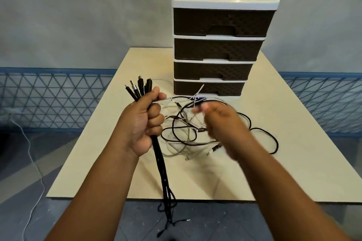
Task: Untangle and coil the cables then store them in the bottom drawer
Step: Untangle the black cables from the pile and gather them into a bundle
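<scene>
Cables tangled before drawers; our left hand clamps black bundle; right hand blurred, grip unclear. Yanking risks tighter knots.

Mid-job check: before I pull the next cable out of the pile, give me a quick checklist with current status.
1. Left hand grips the black cable bundle firmly, plugs up: ok.
2. Bundle tails off the floor: not ok, they hang past the table edge.
3. Right hand has one strand only: cannot tell, it is motion-blurred over the tangled pile.
4. Pile untangled: not ok, black and white cables still cross in loops.
5. Bottom drawer open to receive coils: not ok, it looks closed.
6. Drawer front free: not ok, a white cable lies against it.
</scene>
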`<action>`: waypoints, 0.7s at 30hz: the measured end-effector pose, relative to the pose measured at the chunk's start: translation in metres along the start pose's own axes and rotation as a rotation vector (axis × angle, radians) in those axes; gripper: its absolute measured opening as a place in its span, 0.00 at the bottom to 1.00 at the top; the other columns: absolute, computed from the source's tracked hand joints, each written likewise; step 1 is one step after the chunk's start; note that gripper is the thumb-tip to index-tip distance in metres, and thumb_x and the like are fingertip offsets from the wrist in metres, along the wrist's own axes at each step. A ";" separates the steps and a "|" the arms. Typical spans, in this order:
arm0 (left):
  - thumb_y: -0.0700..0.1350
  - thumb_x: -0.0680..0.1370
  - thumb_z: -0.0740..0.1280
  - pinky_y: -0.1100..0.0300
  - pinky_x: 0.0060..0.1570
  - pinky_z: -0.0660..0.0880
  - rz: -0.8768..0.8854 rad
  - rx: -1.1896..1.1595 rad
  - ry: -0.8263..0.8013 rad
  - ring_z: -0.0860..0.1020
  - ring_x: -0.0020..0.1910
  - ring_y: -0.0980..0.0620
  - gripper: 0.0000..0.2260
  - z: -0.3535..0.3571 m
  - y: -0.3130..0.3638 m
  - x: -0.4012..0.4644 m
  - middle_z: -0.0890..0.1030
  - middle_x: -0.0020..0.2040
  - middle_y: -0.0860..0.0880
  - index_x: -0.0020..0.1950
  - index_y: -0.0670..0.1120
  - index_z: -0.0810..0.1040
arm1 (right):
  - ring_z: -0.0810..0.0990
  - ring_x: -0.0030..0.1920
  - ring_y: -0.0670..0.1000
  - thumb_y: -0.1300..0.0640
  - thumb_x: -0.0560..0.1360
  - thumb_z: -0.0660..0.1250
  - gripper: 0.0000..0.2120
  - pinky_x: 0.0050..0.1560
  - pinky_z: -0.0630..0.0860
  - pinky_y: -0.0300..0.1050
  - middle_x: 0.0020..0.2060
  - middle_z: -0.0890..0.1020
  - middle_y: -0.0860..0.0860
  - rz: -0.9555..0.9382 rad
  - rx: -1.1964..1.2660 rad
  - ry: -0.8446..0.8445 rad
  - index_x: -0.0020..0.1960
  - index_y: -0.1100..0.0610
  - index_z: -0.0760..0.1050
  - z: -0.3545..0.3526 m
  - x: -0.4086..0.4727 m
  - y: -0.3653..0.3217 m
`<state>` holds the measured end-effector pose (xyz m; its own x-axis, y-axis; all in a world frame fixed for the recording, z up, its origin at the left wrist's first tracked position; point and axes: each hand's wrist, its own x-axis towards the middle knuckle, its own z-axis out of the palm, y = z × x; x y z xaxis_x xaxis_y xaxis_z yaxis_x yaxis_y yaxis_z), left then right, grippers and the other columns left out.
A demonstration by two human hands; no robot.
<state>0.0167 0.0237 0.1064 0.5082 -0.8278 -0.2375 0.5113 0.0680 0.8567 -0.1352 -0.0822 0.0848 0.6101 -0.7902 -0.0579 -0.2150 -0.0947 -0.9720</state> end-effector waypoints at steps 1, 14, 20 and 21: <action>0.52 0.80 0.62 0.70 0.19 0.49 -0.019 0.011 -0.012 0.53 0.19 0.60 0.11 0.000 0.000 0.004 0.56 0.22 0.56 0.42 0.48 0.76 | 0.64 0.29 0.44 0.52 0.83 0.57 0.14 0.32 0.62 0.41 0.23 0.69 0.41 -0.063 0.086 0.041 0.50 0.52 0.81 -0.010 0.006 -0.019; 0.57 0.77 0.63 0.68 0.21 0.46 -0.188 -0.016 -0.192 0.52 0.20 0.60 0.14 0.023 -0.003 0.033 0.54 0.23 0.55 0.41 0.47 0.79 | 0.79 0.38 0.48 0.60 0.80 0.64 0.07 0.41 0.75 0.40 0.38 0.81 0.58 -0.065 0.018 -0.718 0.51 0.57 0.82 -0.016 -0.025 -0.006; 0.55 0.73 0.69 0.70 0.22 0.51 -0.139 0.206 -0.526 0.52 0.22 0.57 0.13 0.022 0.000 0.017 0.56 0.23 0.54 0.35 0.48 0.78 | 0.80 0.39 0.52 0.42 0.80 0.58 0.24 0.47 0.78 0.47 0.39 0.81 0.56 0.229 0.383 -0.220 0.52 0.62 0.79 -0.018 0.016 0.004; 0.55 0.72 0.69 0.70 0.22 0.52 -0.139 0.245 -0.591 0.52 0.22 0.56 0.13 0.023 0.001 0.013 0.56 0.23 0.54 0.34 0.47 0.79 | 0.80 0.35 0.51 0.42 0.80 0.58 0.24 0.43 0.78 0.45 0.36 0.80 0.55 0.283 0.441 -0.177 0.53 0.63 0.78 -0.017 0.026 -0.002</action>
<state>0.0076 0.0000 0.1145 -0.0533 -0.9912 -0.1215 0.3368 -0.1324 0.9322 -0.1318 -0.1122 0.0890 0.7022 -0.6303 -0.3312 -0.0730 0.3989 -0.9141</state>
